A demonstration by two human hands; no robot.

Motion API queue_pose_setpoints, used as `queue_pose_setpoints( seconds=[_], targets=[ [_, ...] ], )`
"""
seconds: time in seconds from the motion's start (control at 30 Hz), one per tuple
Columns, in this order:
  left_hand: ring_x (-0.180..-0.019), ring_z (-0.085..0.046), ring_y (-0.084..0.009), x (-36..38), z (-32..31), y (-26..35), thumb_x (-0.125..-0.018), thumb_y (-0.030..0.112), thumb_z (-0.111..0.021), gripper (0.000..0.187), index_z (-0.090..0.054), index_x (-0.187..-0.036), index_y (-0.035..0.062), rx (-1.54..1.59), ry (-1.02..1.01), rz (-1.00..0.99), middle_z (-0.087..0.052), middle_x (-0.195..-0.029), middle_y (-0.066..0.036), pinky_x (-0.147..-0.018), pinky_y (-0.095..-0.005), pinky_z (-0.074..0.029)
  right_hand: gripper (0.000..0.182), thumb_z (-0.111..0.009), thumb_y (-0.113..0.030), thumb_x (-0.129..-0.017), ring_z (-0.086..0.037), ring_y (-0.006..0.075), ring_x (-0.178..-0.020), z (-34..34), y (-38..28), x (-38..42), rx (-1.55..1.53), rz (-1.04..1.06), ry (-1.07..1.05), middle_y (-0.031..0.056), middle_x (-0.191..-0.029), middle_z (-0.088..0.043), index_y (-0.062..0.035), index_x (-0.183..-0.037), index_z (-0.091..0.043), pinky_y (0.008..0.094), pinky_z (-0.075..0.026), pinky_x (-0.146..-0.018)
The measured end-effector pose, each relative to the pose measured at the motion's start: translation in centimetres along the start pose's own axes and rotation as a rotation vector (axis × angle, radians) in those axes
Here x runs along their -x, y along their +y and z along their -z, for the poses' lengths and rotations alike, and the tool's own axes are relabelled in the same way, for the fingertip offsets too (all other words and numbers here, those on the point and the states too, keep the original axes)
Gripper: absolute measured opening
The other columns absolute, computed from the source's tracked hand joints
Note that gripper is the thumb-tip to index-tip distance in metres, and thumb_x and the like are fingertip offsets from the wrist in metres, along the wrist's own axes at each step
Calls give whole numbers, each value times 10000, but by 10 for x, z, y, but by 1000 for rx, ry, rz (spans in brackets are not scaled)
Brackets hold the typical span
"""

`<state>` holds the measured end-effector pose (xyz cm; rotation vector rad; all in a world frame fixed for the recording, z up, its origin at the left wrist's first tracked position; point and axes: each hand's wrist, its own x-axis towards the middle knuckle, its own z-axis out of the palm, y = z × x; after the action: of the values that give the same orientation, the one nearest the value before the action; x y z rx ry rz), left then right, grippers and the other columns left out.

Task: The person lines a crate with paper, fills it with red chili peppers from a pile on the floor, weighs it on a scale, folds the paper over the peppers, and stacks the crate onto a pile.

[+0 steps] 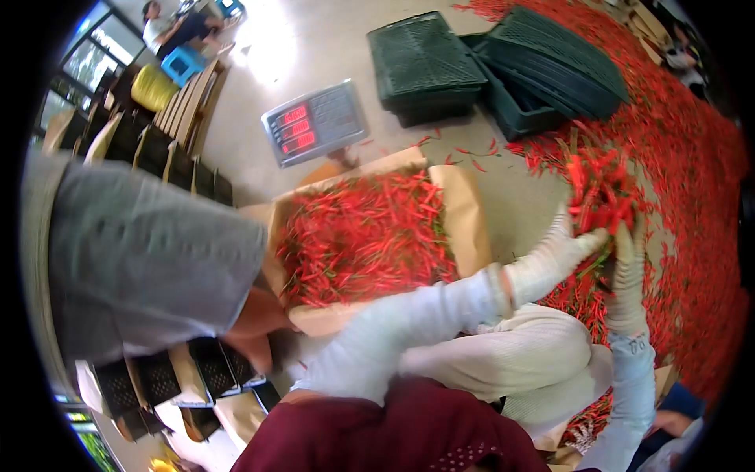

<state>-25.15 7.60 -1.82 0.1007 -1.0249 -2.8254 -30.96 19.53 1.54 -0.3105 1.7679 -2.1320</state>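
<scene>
Both my hands wear pale gloves and are raised at the right, over the edge of the red chili pile. Between them they hold a bunch of red chilies with some green stems. My left hand supports the bunch from the left, its fingers blurred. My right hand closes on it from below and the right. Left of my hands, a paper-lined box full of red chilies stands on the floor. Behind the box is a scale with red lit digits.
Dark green crates stand beyond the box, near loose chilies. A person in grey shorts stands close at the left. Paper-lined black crates line the left side. Another person sits far back, near a blue stool and a pallet.
</scene>
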Motion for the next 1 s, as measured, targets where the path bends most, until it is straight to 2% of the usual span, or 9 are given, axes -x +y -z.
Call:
queue_pose_setpoints(
  seconds=[0.1,0.17,0.33,0.4,0.43,0.47,0.53,0.7,1.0],
  targets=[
    [-1196,-486,-174,56,49,56,-903,130,-646,704,-235,-1474,148,-11,145,-177,-521,-1310,-43,-980,-306,-422,561,-582,-269,-928,-525,182,-1142,-97,4,10,182,-83,-201,76,-1293,-516,-85,-1414,-369,324,-428,-977],
    [-1269,-427,-188,87,84,81,-937,192,-601,722,-160,-1508,186,-18,262,-26,-443,-1395,-43,-1021,-334,-394,654,-620,-257,-909,-497,179,-1182,-127,54,0,108,-192,-291,88,-1349,-492,-110,-1468,-315,328,-435,-969],
    [-958,-551,-154,156,166,122,-912,180,-628,685,-234,-1472,178,4,561,-73,-524,-1174,-36,-808,-263,-487,497,-628,-168,-890,-553,215,-1073,-232,92,16,-3,-489,-492,93,-1211,-579,-96,-1338,-426,343,-473,-901],
    [-958,-618,-200,179,211,130,-890,152,-652,546,-394,-1369,196,23,571,-96,-604,-1087,-38,-812,-393,-554,515,-642,-178,-879,-568,213,-1036,-254,152,14,165,-211,-521,95,-1160,-604,-100,-1340,-428,340,-485,-876],
    [-980,-620,-201,186,220,136,-885,107,-647,560,-390,-1378,181,-7,652,-150,-605,-1113,-40,-820,-380,-552,524,-655,-192,-869,-575,189,-971,-263,154,16,180,-349,-517,85,-1149,-592,-98,-1338,-442,322,-495,-812],
    [-1003,-623,-203,193,230,140,-880,62,-641,576,-387,-1387,167,-35,734,-204,-606,-1139,-42,-828,-367,-550,535,-668,-207,-858,-581,165,-906,-270,155,17,196,-488,-511,75,-1138,-581,-96,-1336,-455,304,-505,-748],
    [-1036,-609,-223,213,270,141,-858,6,-636,625,-369,-1412,119,-181,904,-185,-587,-1202,-85,-843,-357,-547,438,-639,-173,-864,-578,140,-859,-263,200,3,333,-187,-481,37,-988,-604,-126,-1277,-500,333,-537,-660],
    [-1323,-387,-234,255,335,141,-860,-63,-540,717,-207,-1490,20,-485,904,-204,-354,-1478,-161,-1082,-308,-331,390,-592,-170,-884,-577,134,-762,-242,196,-7,316,-412,-498,13,-925,-585,-159,-1267,-518,338,-558,-589],
    [-1189,-509,-191,259,333,153,-884,-73,-473,542,-393,-1412,13,-530,969,-270,-514,-1337,-103,-997,-272,-418,380,-611,-193,-873,-565,148,-791,-235,193,-2,307,-435,-510,-8,-958,-575,-178,-1245,-535,371,-555,-577]
  ],
)
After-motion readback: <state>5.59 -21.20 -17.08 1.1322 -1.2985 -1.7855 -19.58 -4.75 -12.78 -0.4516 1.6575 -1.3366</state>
